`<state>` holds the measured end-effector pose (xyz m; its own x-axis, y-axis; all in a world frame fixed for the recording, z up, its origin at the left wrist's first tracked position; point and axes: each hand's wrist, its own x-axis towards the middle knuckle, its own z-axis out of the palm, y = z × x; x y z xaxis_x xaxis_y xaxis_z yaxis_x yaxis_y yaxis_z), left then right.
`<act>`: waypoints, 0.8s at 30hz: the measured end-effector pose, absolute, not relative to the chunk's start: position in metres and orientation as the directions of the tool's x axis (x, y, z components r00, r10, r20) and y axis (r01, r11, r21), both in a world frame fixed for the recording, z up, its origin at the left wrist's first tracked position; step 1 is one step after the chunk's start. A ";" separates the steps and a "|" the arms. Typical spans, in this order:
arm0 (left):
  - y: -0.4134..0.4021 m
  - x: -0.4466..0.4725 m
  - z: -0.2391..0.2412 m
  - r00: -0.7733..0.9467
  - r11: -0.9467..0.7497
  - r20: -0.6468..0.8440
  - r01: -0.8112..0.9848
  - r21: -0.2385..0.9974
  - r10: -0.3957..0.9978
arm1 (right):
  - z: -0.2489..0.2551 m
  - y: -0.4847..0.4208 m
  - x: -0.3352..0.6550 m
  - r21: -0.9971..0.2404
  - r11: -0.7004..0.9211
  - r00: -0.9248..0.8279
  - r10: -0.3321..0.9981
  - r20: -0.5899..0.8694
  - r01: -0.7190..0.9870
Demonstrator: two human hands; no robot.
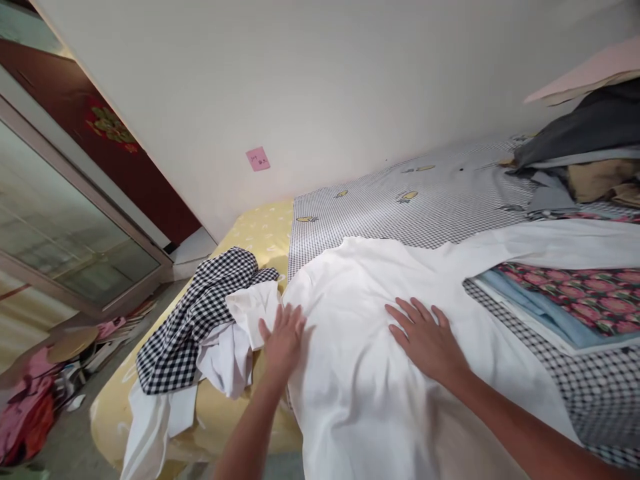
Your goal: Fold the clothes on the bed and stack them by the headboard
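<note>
A white long-sleeved top point(355, 300) lies spread on the bed, its lower part hanging toward me. One sleeve stretches off to the right. My left hand point(283, 337) rests at the left edge of the top, fingers spread, with nothing gripped. Flat on the middle of the white cloth lies my right hand point(425, 337), its fingers apart. Close beside my left hand is a heap with a black-and-white gingham cloth point(210, 300) and crumpled white cloth point(227, 357). Whether some of that white cloth belongs to the top, I cannot tell.
Folded clothes, including a red floral one point(585, 297) and a light blue one point(545, 310), lie under the sleeve at right. Behind them rises a clothes pile point(590, 133). The checked bedsheet point(380, 200) meets a yellow cover point(265, 227). Pink bags point(37, 407) sit on the floor.
</note>
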<state>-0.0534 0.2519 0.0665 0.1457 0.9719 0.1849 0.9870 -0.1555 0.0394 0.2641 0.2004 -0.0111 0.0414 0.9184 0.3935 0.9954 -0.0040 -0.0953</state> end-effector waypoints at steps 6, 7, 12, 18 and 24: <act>0.310 -0.102 0.061 -0.067 0.075 0.106 0.995 -0.073 0.992 | -0.011 0.200 0.264 -0.084 0.022 0.017 0.897 0.442 0.996; 0.313 -0.100 0.063 -0.084 0.091 0.098 0.993 -0.075 0.992 | -0.010 0.200 0.264 -0.084 0.024 0.016 0.895 0.446 0.996; 0.319 -0.077 0.083 -0.128 0.137 0.147 0.989 -0.053 0.981 | -0.010 0.200 0.264 -0.088 0.028 0.015 0.890 0.455 0.996; 0.344 -0.054 0.095 -0.088 0.097 0.200 0.995 -0.034 0.976 | -0.015 0.202 0.266 -0.084 0.042 0.003 0.883 0.470 0.996; 0.380 -0.050 0.094 -0.122 0.130 0.174 0.991 -0.033 0.977 | -0.018 0.202 0.267 -0.064 0.049 -0.010 0.868 0.496 0.997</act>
